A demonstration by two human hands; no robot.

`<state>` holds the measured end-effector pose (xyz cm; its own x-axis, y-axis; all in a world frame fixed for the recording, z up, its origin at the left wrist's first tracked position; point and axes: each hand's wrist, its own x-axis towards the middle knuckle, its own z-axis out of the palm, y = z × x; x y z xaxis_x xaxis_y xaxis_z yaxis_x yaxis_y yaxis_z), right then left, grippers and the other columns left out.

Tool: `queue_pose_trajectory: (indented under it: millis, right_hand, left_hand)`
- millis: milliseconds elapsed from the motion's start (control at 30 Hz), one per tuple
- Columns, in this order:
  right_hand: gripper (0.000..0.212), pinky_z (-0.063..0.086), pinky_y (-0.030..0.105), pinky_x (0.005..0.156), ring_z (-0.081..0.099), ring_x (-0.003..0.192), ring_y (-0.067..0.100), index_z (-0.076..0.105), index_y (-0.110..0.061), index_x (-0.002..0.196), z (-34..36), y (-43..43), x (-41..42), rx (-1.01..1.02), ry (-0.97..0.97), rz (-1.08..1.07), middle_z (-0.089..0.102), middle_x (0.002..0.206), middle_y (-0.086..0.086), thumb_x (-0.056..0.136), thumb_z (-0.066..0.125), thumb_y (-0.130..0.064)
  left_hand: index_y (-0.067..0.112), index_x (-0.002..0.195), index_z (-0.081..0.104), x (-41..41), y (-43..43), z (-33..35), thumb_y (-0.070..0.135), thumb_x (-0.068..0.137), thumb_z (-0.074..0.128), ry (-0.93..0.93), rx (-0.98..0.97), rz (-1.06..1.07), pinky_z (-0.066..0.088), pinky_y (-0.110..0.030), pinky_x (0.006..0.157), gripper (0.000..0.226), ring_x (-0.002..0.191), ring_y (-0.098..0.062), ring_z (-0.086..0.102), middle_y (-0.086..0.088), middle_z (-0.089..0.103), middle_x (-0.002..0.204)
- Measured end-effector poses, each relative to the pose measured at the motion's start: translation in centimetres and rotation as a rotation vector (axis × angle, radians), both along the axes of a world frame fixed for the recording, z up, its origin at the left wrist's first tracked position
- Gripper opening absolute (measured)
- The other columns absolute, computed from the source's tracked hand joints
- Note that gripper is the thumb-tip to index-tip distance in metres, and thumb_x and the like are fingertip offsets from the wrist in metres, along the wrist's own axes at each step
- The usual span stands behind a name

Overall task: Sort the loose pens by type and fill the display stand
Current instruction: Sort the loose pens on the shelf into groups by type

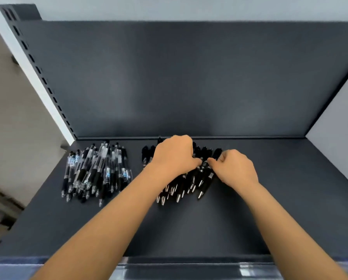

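Two groups of pens lie on the dark grey shelf (pixel 209 223). On the left is a heap of clear-barrelled pens with black grips (pixel 96 170). In the middle lies a row of solid black pens with silver tips (pixel 186 184), tips toward me. My left hand (pixel 175 154) lies over the back of the black pens with its fingers curled down onto them. My right hand (pixel 234 167) is at the right end of that row, thumb and fingertips pinching a black pen (pixel 206 181). The upper ends of many black pens are hidden under my hands.
The shelf's dark back panel (pixel 189 77) rises behind the pens. A perforated upright (pixel 46 83) runs along the left side. A clear price rail (pixel 189 267) edges the shelf front. A pale wall (pixel 338 118) closes the right side.
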<state>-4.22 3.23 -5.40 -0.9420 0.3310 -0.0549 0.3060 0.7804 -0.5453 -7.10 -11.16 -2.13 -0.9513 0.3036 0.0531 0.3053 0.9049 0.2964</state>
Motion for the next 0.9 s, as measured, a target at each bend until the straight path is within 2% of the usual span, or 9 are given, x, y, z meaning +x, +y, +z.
queue_pose_trajectory:
  millis: [67,133,267,367,500,633,733,900]
  right_hand:
    - [0.025,0.034,0.024,0.050,0.055,0.070,0.021,0.054,-0.010,0.075,-0.2,-0.5,0.1,0.007,0.026,0.012,0.060,0.071,-0.001,0.087,0.059,-0.032]
    - [0.018,0.032,0.025,0.052,0.055,0.076,0.020,0.055,-0.013,0.084,-0.4,-0.9,0.0,-0.005,0.065,0.031,0.060,0.077,-0.003,0.090,0.057,-0.030]
    - [0.014,0.036,0.028,0.066,0.058,0.085,0.022,0.055,-0.014,0.100,-1.1,-1.0,-0.4,-0.026,0.107,0.072,0.064,0.089,0.001,0.094,0.054,-0.027]
    - [0.018,0.037,0.029,0.070,0.059,0.093,0.027,0.057,-0.014,0.104,-0.9,-1.0,-0.4,0.039,0.141,0.089,0.066,0.098,0.004,0.094,0.053,-0.030]
    - [0.019,0.035,0.033,0.068,0.053,0.099,0.029,0.056,-0.009,0.108,0.2,-1.8,0.1,0.293,0.275,0.168,0.063,0.105,0.010,0.097,0.046,-0.020]
    - [0.020,0.040,0.035,0.077,0.047,0.106,0.025,0.054,-0.013,0.115,1.1,-4.4,0.5,0.236,0.387,0.318,0.059,0.113,0.005,0.097,0.045,-0.016]
    - [0.022,0.041,0.034,0.080,0.049,0.107,0.022,0.053,-0.016,0.118,1.7,-6.9,1.0,0.172,0.432,0.415,0.059,0.114,0.002,0.097,0.047,-0.018]
    - [0.026,0.045,0.034,0.084,0.049,0.107,0.022,0.052,-0.017,0.119,1.9,-10.4,1.3,0.242,0.429,0.483,0.058,0.113,0.000,0.095,0.051,-0.026]
  left_hand:
    - [0.010,0.090,0.068,0.0,-0.4,0.3,0.040,0.082,0.067,0.020,0.047,-0.022,0.054,-0.032,0.071,0.031,0.083,-0.021,0.066,-0.003,0.072,0.084]
    - [0.013,0.088,0.066,0.2,-0.8,0.4,0.041,0.082,0.067,0.043,0.087,-0.025,0.053,-0.032,0.070,0.028,0.082,-0.019,0.065,0.000,0.071,0.082]
    - [0.021,0.093,0.058,0.8,-1.9,0.0,0.045,0.084,0.064,0.070,0.108,0.001,0.044,-0.029,0.068,0.026,0.086,-0.016,0.061,0.006,0.067,0.087]
    - [0.024,0.095,0.057,1.5,-2.6,-0.5,0.046,0.084,0.063,0.090,0.108,0.019,0.038,-0.028,0.066,0.025,0.084,-0.012,0.056,0.010,0.064,0.084]
    - [0.025,0.093,0.056,2.4,-3.6,-0.7,0.046,0.086,0.061,0.113,0.082,0.083,0.043,-0.030,0.071,0.023,0.085,-0.015,0.059,0.010,0.066,0.085]
    - [0.025,0.095,0.057,3.0,-5.6,-0.5,0.047,0.088,0.057,0.155,0.031,0.149,0.036,-0.028,0.067,0.022,0.089,-0.017,0.061,0.009,0.066,0.086]
    - [0.024,0.094,0.057,3.2,-7.8,-0.3,0.047,0.088,0.057,0.177,0.003,0.183,0.037,-0.028,0.067,0.024,0.091,-0.018,0.062,0.008,0.067,0.087]
    - [0.021,0.098,0.057,2.5,-11.4,-0.2,0.047,0.089,0.056,0.227,-0.056,0.168,0.039,-0.029,0.066,0.028,0.090,-0.021,0.062,0.004,0.067,0.089]
